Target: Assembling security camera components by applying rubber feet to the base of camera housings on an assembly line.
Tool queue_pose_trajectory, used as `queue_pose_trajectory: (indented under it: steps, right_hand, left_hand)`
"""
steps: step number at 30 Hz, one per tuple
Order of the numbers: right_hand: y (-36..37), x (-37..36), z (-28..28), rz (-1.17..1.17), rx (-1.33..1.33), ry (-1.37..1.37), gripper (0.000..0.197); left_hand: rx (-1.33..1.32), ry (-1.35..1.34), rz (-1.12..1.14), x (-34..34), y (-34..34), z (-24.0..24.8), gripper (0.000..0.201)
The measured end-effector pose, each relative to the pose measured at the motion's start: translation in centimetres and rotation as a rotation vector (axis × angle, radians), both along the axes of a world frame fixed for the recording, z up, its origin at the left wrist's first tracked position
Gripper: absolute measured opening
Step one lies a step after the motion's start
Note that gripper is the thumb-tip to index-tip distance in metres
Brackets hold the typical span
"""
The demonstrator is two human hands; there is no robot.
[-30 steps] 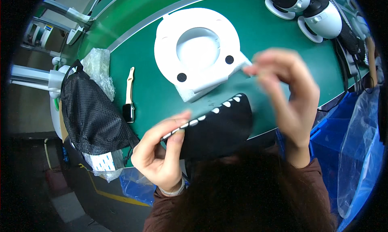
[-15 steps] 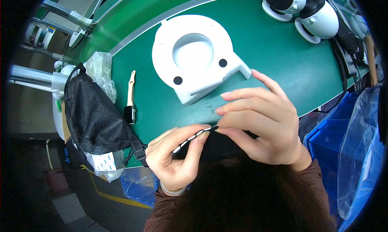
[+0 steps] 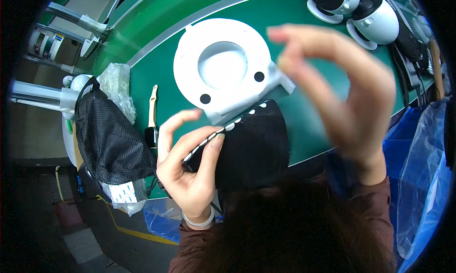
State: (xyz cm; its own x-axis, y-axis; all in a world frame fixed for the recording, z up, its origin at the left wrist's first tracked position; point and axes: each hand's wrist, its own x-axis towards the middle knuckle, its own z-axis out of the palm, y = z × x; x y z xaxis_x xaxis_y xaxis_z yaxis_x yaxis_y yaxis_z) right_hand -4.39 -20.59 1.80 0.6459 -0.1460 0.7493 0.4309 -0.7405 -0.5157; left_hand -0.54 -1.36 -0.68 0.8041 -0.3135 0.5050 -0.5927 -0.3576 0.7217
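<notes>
A black, finely textured sheet [image 3: 251, 144] with white round spots along its upper edge is pinched between the thumb and fingers of my left hand [image 3: 190, 171]. The index finger of that hand is raised apart. My right hand [image 3: 351, 87] is lifted over the table, smeared by motion, fingers bent; whether anything is in it does not show. Just beyond the sheet lies a white ring-shaped part [image 3: 190, 59] with a squared front block. Two black round pads [image 3: 259, 76] sit on its face.
A watch with a pale strap [image 3: 152, 106] lies left of the ring part. Beside it are a black mesh bag [image 3: 111, 135] and clear bubble wrap [image 3: 116, 85]. White-and-black rounded devices [image 3: 377, 28] stand back right. Blue bins with clear plastic [image 3: 418, 178] are at the right.
My right hand has left the sheet's edge and risen up and right. The sheet now shows more of its face, and my left hand has shifted slightly left. The ring part sits slightly further left.
</notes>
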Motion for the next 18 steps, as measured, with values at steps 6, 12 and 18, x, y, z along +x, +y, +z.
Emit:
queue_pose_trajectory:
  steps: [6, 12, 18]
  right_hand:
    - [-2.0, 3.4, 1.2, 0.127, 0.155, 0.354, 0.014]
    - [-1.3, 3.5, 1.6, 0.047, 0.141, 0.409, 0.014]
    - [-0.7, 3.6, 2.1, 0.03, 0.056, 0.371, 0.015]
  left_hand:
    - [-0.019, 0.032, -0.06, 0.5, -1.1, 0.0, 0.014]
    - [-0.01, 0.006, -0.111, 0.9, -1.1, -0.1, 0.016]
    - [-0.011, -0.004, -0.111, 1.0, -1.1, -0.1, 0.015]
